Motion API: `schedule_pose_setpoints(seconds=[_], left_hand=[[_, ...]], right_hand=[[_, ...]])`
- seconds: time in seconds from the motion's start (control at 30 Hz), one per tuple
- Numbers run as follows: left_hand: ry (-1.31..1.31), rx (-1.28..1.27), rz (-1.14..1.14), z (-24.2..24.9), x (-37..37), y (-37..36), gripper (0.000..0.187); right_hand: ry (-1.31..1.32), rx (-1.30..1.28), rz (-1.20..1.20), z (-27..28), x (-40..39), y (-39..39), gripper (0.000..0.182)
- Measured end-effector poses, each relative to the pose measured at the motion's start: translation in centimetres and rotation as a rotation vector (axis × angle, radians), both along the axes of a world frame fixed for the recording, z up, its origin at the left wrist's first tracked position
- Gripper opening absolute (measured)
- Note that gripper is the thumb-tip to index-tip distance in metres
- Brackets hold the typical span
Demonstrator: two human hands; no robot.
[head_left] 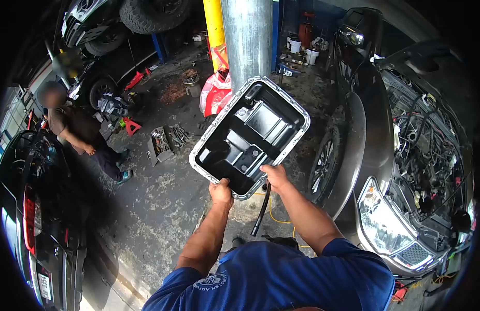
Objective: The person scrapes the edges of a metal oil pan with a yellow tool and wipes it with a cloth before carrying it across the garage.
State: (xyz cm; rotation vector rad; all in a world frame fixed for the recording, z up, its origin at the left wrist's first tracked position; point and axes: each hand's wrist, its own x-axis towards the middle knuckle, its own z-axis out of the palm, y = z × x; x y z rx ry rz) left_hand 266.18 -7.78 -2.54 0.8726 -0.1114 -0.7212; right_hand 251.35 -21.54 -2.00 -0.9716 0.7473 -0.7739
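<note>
A black oil pan [271, 119] with a pale flange and bolt holes round its rim is held up in front of me, tilted, its hollow side facing me. My left hand [221, 192] is closed on its lower left edge, thumb over the rim. At the lower right edge my right hand [276, 177] grips the rim too, thumb on the inside. Below the right hand hangs a slim black tube [261, 211] with a metallic tip; its upper end is hidden behind the hand and pan.
A dark car with its bonnet up [426, 140] stands at right, a black car [30, 207] at left. Another person [76, 124] stands on the left. A metal pillar [246, 41] rises behind the pan. On the floor lie a tool tray [159, 146] and a yellow hose [280, 221].
</note>
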Motion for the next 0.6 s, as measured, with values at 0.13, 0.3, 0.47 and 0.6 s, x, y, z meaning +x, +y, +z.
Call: schedule_pose_setpoints(seconds=[0.13,0.3,0.47,0.6], left_hand=[[0.014,-0.01,0.011,0.5,0.8,-1.7,0.042],[0.031,0.034,0.063,1.0,0.0,-2.6,0.036],[0.048,-0.036,0.066,0.9,-0.8,-2.8,0.034],[-0.022,-0.11,0.064,1.1,-1.4,-2.6,0.037]], right_hand=[[-0.061,-0.012,-0.011,1.1,1.3,-1.8,0.021],[-0.07,0.045,0.056,0.9,1.3,-3.5,0.026],[-0.103,-0.04,0.067,-0.7,0.8,-4.4,0.034],[-0.187,-0.162,0.018,0.2,-0.1,-3.5,0.042]])
